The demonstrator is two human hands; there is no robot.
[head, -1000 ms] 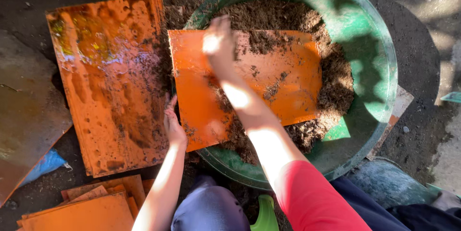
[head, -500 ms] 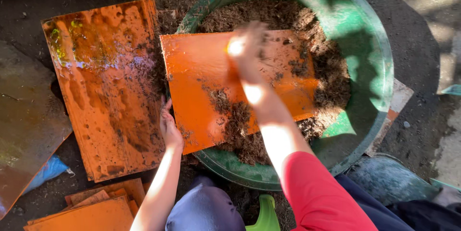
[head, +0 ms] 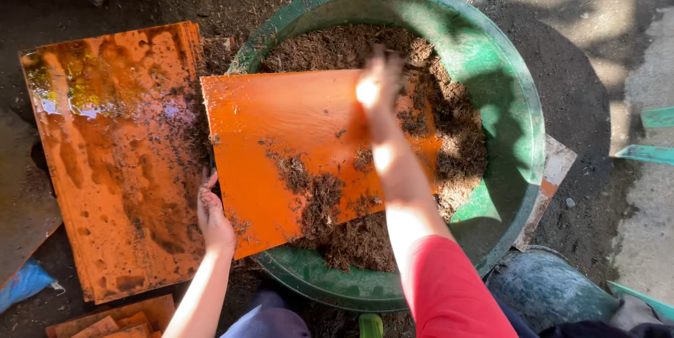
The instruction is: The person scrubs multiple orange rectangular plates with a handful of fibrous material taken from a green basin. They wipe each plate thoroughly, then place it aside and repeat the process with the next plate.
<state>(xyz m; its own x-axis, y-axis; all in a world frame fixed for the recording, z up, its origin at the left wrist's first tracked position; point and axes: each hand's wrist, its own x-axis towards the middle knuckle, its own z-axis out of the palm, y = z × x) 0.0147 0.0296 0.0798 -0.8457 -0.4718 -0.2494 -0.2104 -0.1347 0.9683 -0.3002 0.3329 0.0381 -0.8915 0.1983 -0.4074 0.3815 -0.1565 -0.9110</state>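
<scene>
Green basin [head: 519, 120] holds brown soil [head: 337, 50]; left hand [head: 214, 215] grips orange sheet [head: 288, 141]; right hand [head: 379, 85] blurred, grip unclear.

A sheet [head: 295, 148] lies across the soil-filled basin [head: 519, 120], a stack of sheets [head: 112, 162] to its left.

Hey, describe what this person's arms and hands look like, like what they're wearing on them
Both hands are bare, no gloves. The right hand is blurred, and a bright red sleeve covers that upper arm, leaving the forearm bare. The left hand carries specks of dirt, and its arm shows no sleeve as far as the picture's edge. No watch or rings can be made out.
</scene>
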